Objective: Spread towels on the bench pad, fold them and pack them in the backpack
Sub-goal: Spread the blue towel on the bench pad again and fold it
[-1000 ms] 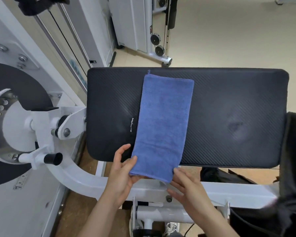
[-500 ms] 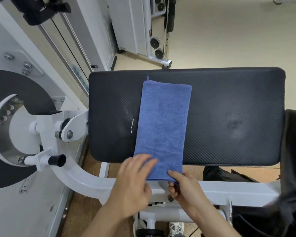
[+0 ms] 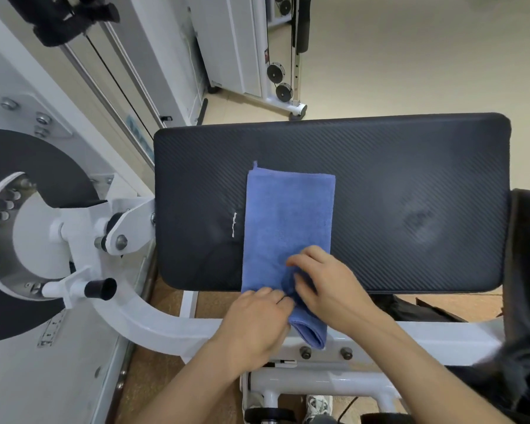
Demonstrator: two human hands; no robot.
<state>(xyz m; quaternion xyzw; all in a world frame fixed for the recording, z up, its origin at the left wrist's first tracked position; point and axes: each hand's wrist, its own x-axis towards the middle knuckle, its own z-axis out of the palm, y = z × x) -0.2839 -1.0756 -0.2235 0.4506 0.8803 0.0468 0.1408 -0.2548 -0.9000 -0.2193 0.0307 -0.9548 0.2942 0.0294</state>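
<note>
On the black padded bench [image 3: 410, 179], my left hand [image 3: 257, 319] and right hand [image 3: 328, 289] grip the folded blue cloth towel [image 3: 288, 215] — next fold: near end forward, I think.

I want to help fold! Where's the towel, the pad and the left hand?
towel [image 3: 288, 215]: head view, on its flat blue middle.
pad [image 3: 410, 179]: head view, on the bare black top, right of the towel.
left hand [image 3: 257, 319]: head view, on the back of the hand.

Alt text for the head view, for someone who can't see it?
The left hand and right hand grip the near end of a folded blue towel lying on the black bench pad, its end hanging over the front edge.
</note>
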